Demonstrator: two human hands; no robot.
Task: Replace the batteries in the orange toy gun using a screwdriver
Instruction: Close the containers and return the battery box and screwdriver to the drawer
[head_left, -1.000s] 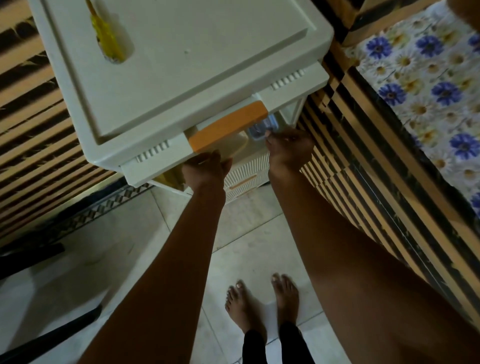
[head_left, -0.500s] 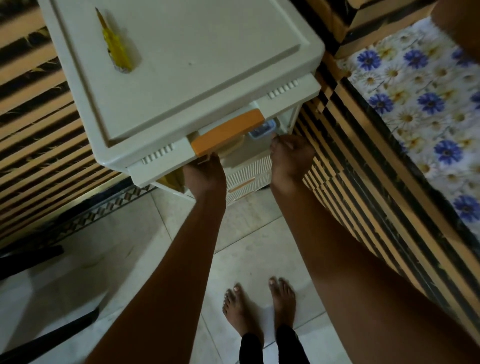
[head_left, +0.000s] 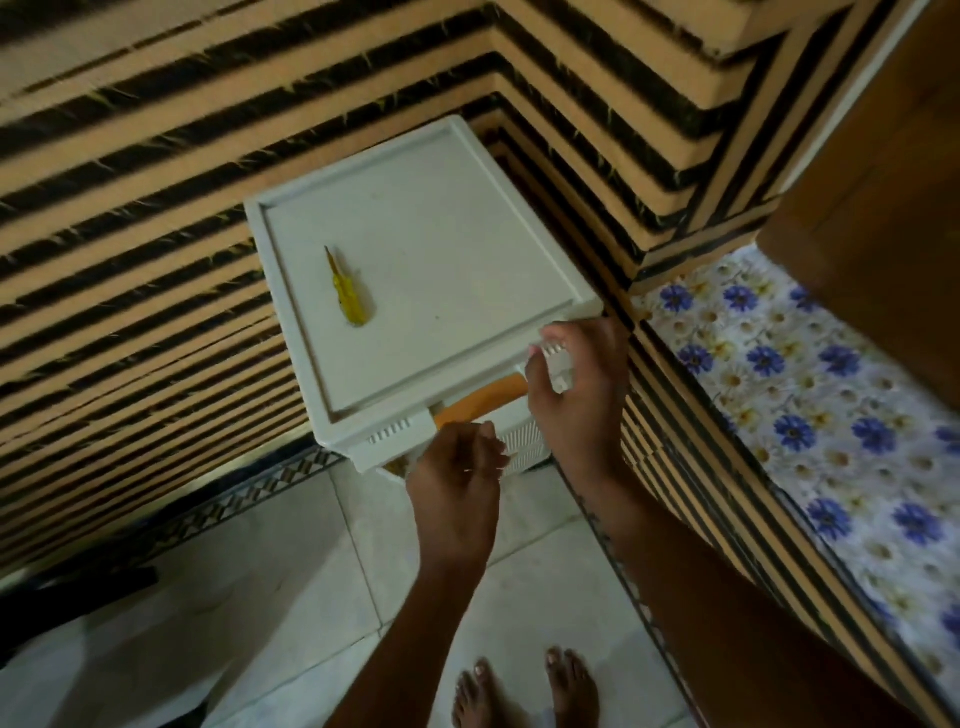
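Observation:
A yellow screwdriver (head_left: 347, 291) lies on the flat top of a white plastic drawer cabinet (head_left: 441, 270), towards its left side. The top drawer's orange handle (head_left: 480, 400) shows at the front edge. My left hand (head_left: 457, 483) hangs just below that handle with its fingers curled inwards, and what is inside them is hidden. My right hand (head_left: 576, 395) rests with fingers apart on the right front corner of the cabinet, beside the handle. I see neither an orange toy gun nor batteries.
The cabinet stands in a corner of striped black-and-tan walls (head_left: 130, 208). A ledge with a blue-flowered cover (head_left: 810, 395) runs along the right. Pale floor tiles (head_left: 291, 597) and my bare feet (head_left: 524, 691) are below. A dark object (head_left: 78, 587) lies at the left.
The view has pulled back from the cabinet. The top drawer sits further in. My right hand came out of the drawer and spread on the front corner, and my left hand left the handle's underside.

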